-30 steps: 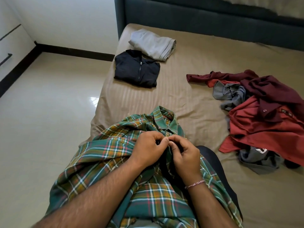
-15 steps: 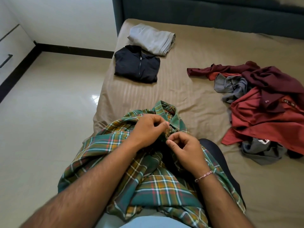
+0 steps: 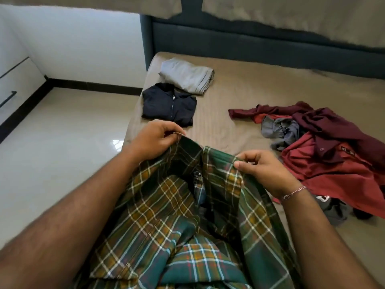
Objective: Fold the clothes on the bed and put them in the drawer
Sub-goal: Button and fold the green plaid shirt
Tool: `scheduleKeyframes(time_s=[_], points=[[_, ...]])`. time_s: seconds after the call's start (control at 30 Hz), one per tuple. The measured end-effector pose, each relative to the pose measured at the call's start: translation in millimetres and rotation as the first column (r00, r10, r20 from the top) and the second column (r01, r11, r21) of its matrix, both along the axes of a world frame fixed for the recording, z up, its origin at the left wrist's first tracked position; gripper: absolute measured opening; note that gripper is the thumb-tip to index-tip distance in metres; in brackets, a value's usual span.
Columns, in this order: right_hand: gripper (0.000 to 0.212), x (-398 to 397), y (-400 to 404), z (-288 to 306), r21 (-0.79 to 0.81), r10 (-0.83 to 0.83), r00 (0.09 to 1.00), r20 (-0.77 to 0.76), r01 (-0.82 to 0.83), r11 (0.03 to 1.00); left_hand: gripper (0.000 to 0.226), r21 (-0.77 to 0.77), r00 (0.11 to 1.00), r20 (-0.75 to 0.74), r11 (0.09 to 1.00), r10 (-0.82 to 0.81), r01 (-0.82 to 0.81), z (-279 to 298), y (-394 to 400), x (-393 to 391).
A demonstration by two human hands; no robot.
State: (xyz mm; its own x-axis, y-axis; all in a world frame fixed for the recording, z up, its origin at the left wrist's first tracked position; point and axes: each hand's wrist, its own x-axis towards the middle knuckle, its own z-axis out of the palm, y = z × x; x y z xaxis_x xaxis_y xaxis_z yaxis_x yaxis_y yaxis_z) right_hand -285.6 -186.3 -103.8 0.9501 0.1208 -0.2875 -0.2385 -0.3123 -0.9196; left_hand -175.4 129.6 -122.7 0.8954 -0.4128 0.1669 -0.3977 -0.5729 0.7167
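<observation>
A green plaid shirt point(image 3: 166, 222) hangs lifted in front of me over the near edge of the bed point(image 3: 239, 97). My left hand point(image 3: 156, 140) pinches its top edge on the left side. My right hand point(image 3: 262, 170), with a thread bracelet at the wrist, pinches the top edge on the right side. The shirt is spread open between the two hands, its inside facing me. A folded dark zip jacket point(image 3: 169, 104) and a folded grey garment point(image 3: 187, 78) lie at the bed's far left.
A loose heap of red, maroon and grey clothes point(image 3: 333, 155) covers the bed's right side. The dark blue headboard point(image 3: 260, 44) runs along the far edge. Pale tiled floor point(image 3: 62, 142) lies to the left, with white drawer fronts point(image 3: 14, 86) at the far left wall.
My hands were together at the shirt's collar in my lap; they have moved apart and upward, lifting and spreading the plaid shirt. The camera view has tilted up.
</observation>
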Motion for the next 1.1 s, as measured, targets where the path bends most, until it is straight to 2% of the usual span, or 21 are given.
scheduleKeyframes(time_s=[0.07,0.13,0.17,0.3,0.43,0.53,0.57,0.7,0.77,0.9,1.0,1.1], points=[[0.013,14,3,4,0.026,-0.226,0.967,0.12,0.224,0.974,0.01,-0.123,0.963,0.157,0.972,0.22,-0.202,9,-14,7],[0.013,28,2,10,0.064,-0.309,0.934,0.179,0.303,0.951,0.002,-0.194,0.902,0.207,0.92,0.379,-0.342,19,-26,14],[0.012,32,0,13,0.066,-0.308,0.935,0.176,0.302,0.951,0.004,-0.196,0.891,0.201,0.908,0.406,-0.37,24,-31,15],[0.012,17,8,11,0.074,-0.332,0.932,0.145,0.324,0.943,0.015,-0.179,0.934,0.082,0.927,0.346,-0.328,25,-47,-14],[0.015,-24,38,-30,0.228,-0.465,0.885,-0.012,0.455,0.861,0.028,-0.259,0.917,-0.027,0.883,0.398,-0.391,-17,-64,-80],[0.015,-48,62,-59,0.362,-0.513,0.849,-0.123,0.52,0.774,0.019,-0.213,0.907,-0.049,0.883,0.418,-0.418,-51,-70,-115],[0.014,-54,68,-66,0.375,-0.53,0.839,-0.124,0.534,0.758,0.016,-0.218,0.917,-0.06,0.891,0.394,-0.397,-57,-72,-121],[0.013,-71,81,-85,0.285,-0.548,0.834,0.058,0.512,0.81,0.018,-0.271,0.97,-0.036,0.932,0.239,-0.24,-62,-75,-125],[0.014,-71,82,-84,0.289,-0.558,0.825,0.094,0.514,0.808,0.02,-0.281,0.98,-0.024,0.939,0.197,-0.196,-61,-76,-125],[0.013,-67,78,-87,0.35,-0.598,0.802,0.019,0.554,0.755,0.016,-0.263,0.965,0.051,0.935,0.258,-0.236,-64,-71,-124],[0.014,-61,67,-88,0.4,-0.611,0.788,-0.082,0.587,0.704,0.014,-0.229,0.937,0.039,0.916,0.348,-0.331,-59,-60,-107],[0.019,-43,40,-69,0.347,-0.602,0.794,-0.09,0.591,0.728,0.016,-0.232,0.947,-0.003,0.921,0.321,-0.313,-43,-53,-74]])
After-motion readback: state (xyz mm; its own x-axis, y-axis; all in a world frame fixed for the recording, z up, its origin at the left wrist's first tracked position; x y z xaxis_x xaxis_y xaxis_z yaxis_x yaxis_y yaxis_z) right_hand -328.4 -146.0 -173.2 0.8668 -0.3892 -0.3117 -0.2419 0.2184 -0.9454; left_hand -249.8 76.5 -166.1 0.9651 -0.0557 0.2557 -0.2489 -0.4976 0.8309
